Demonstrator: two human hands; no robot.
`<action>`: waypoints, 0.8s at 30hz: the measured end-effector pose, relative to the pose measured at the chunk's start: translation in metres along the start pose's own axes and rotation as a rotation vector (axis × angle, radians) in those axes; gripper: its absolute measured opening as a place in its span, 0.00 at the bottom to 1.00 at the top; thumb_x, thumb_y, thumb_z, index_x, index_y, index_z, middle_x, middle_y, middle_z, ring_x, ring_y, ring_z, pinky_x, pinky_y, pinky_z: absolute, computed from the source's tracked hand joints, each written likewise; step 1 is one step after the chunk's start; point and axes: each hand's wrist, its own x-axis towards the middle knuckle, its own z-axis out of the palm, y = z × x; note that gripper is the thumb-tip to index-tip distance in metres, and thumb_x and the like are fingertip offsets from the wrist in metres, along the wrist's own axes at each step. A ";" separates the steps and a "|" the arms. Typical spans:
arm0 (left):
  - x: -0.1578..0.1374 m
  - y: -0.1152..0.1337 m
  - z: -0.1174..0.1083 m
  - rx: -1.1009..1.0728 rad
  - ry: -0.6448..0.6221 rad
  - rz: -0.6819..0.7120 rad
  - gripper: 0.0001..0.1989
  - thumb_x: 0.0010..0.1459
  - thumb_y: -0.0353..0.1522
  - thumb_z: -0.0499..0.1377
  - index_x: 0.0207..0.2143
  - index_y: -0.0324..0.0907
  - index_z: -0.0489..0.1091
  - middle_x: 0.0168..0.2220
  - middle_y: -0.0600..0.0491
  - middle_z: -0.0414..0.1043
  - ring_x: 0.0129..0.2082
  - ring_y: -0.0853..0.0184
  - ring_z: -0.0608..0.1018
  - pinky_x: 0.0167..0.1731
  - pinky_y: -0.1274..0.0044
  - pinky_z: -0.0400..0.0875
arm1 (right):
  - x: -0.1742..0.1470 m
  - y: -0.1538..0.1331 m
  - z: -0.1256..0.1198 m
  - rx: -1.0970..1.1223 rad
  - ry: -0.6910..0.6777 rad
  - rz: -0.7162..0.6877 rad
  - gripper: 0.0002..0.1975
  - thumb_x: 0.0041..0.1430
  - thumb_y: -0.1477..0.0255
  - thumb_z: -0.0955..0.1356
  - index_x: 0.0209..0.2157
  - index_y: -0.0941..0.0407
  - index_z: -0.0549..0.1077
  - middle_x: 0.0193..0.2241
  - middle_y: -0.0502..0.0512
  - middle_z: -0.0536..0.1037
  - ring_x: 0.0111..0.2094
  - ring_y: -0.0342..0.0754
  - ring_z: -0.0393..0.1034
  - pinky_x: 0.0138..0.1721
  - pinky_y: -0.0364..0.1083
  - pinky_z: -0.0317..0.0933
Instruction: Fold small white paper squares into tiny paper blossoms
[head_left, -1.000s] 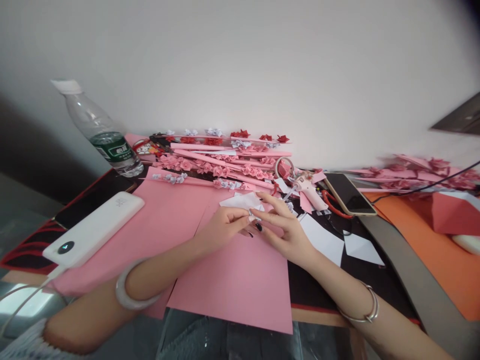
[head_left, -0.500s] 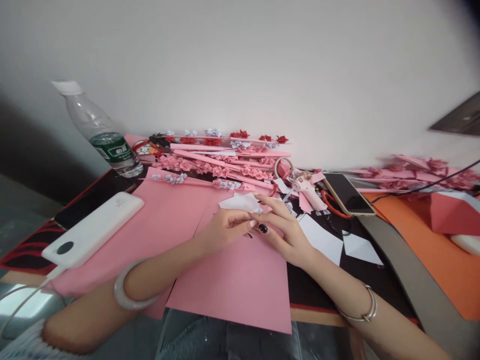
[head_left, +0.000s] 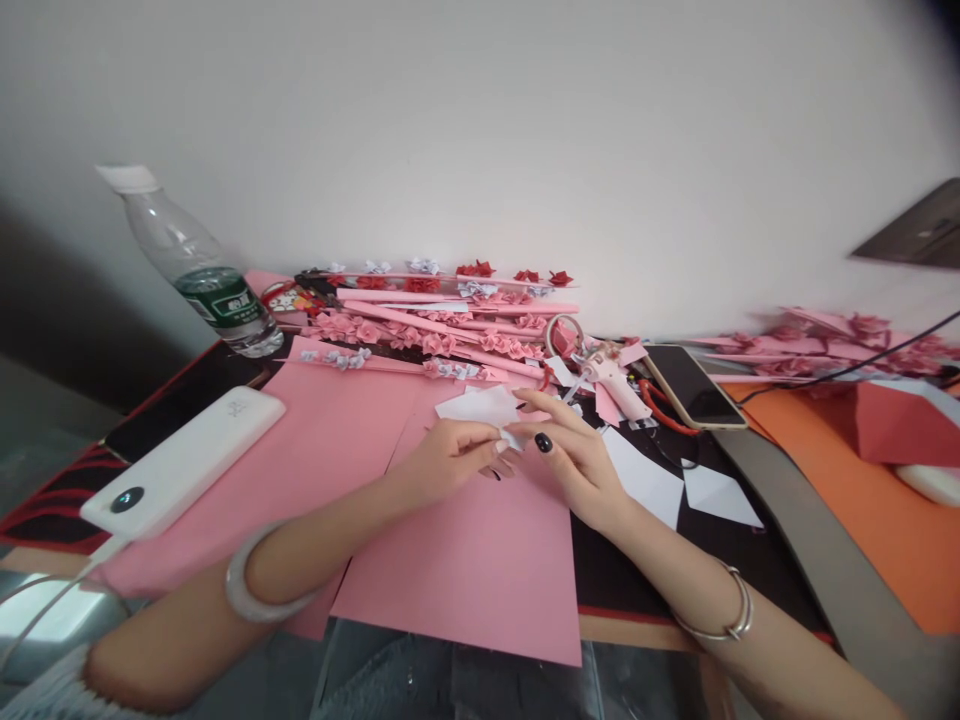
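Bottle (head_left: 196,272): clear, white-capped, green-labelled; liquid level unclear.
Left hand (head_left: 442,457): thumb and fingers closed, pinching small white paper (head_left: 512,440).
Right hand (head_left: 581,465): thumb parted from fingers, loosely open, fingertips by the paper; contact unclear.
Paper's place: between both hands, over pink sheet (head_left: 465,570).

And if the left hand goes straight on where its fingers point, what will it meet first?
Probably the right hand, just ahead of the left hand and its small white paper, though depth is unclear.
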 end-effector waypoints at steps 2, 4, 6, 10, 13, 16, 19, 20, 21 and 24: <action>0.000 0.001 0.000 0.017 -0.007 0.002 0.12 0.59 0.32 0.51 0.37 0.34 0.71 0.35 0.46 0.75 0.33 0.67 0.78 0.35 0.76 0.74 | 0.001 -0.002 -0.001 -0.052 0.084 0.006 0.14 0.62 0.72 0.58 0.45 0.56 0.69 0.50 0.60 0.66 0.51 0.51 0.60 0.48 0.51 0.57; 0.000 0.002 0.001 0.076 -0.024 0.008 0.12 0.59 0.31 0.51 0.36 0.34 0.71 0.35 0.46 0.75 0.33 0.67 0.78 0.35 0.76 0.74 | 0.001 -0.002 -0.002 -0.114 0.149 0.003 0.12 0.61 0.74 0.59 0.45 0.56 0.67 0.45 0.60 0.68 0.45 0.50 0.63 0.41 0.48 0.60; -0.002 0.005 0.003 0.165 -0.050 0.022 0.12 0.59 0.30 0.50 0.35 0.33 0.71 0.33 0.46 0.75 0.32 0.68 0.78 0.34 0.77 0.74 | 0.002 -0.001 -0.003 -0.180 0.126 -0.003 0.09 0.60 0.75 0.59 0.42 0.56 0.66 0.39 0.58 0.70 0.39 0.48 0.64 0.36 0.46 0.60; -0.004 0.010 0.006 0.318 -0.118 0.059 0.12 0.59 0.27 0.48 0.32 0.33 0.71 0.28 0.48 0.76 0.27 0.70 0.78 0.30 0.79 0.73 | 0.002 0.001 -0.004 -0.295 -0.103 -0.020 0.03 0.59 0.74 0.61 0.32 0.57 0.64 0.28 0.54 0.68 0.32 0.47 0.61 0.34 0.46 0.57; -0.004 0.010 0.007 0.334 -0.134 0.057 0.11 0.58 0.27 0.50 0.30 0.34 0.71 0.26 0.48 0.76 0.25 0.70 0.78 0.27 0.80 0.73 | 0.002 0.001 -0.002 -0.313 -0.261 -0.058 0.07 0.60 0.75 0.59 0.29 0.57 0.63 0.26 0.53 0.66 0.29 0.45 0.60 0.31 0.44 0.55; -0.004 0.007 0.007 0.262 -0.141 0.024 0.11 0.58 0.28 0.51 0.28 0.34 0.71 0.26 0.48 0.76 0.25 0.70 0.78 0.28 0.80 0.73 | 0.002 0.001 0.001 -0.272 -0.290 -0.082 0.10 0.61 0.76 0.57 0.26 0.56 0.61 0.23 0.51 0.64 0.27 0.44 0.58 0.30 0.43 0.54; -0.004 0.005 0.008 0.191 -0.142 -0.013 0.12 0.58 0.30 0.51 0.29 0.34 0.71 0.25 0.48 0.76 0.25 0.69 0.78 0.27 0.79 0.73 | 0.001 0.000 0.004 -0.235 -0.243 -0.085 0.12 0.61 0.77 0.57 0.24 0.56 0.59 0.21 0.49 0.61 0.24 0.42 0.57 0.28 0.41 0.52; -0.004 0.005 0.007 0.177 -0.142 -0.020 0.12 0.58 0.30 0.51 0.29 0.34 0.71 0.25 0.48 0.76 0.25 0.69 0.78 0.27 0.79 0.74 | 0.001 0.000 0.005 -0.227 -0.228 -0.074 0.12 0.61 0.77 0.57 0.23 0.56 0.59 0.20 0.49 0.61 0.23 0.42 0.56 0.27 0.41 0.52; -0.004 0.005 0.007 0.169 -0.140 -0.022 0.12 0.58 0.30 0.51 0.29 0.34 0.72 0.25 0.48 0.75 0.25 0.69 0.78 0.27 0.79 0.74 | 0.001 0.000 0.005 -0.220 -0.215 -0.054 0.12 0.61 0.76 0.58 0.23 0.56 0.60 0.20 0.48 0.61 0.22 0.41 0.56 0.26 0.41 0.51; -0.004 0.005 0.007 0.167 -0.105 -0.003 0.12 0.59 0.32 0.51 0.30 0.33 0.72 0.25 0.48 0.75 0.25 0.69 0.78 0.29 0.78 0.74 | 0.001 0.001 0.003 -0.194 -0.176 0.043 0.11 0.61 0.73 0.59 0.24 0.57 0.61 0.19 0.47 0.62 0.20 0.40 0.56 0.24 0.40 0.51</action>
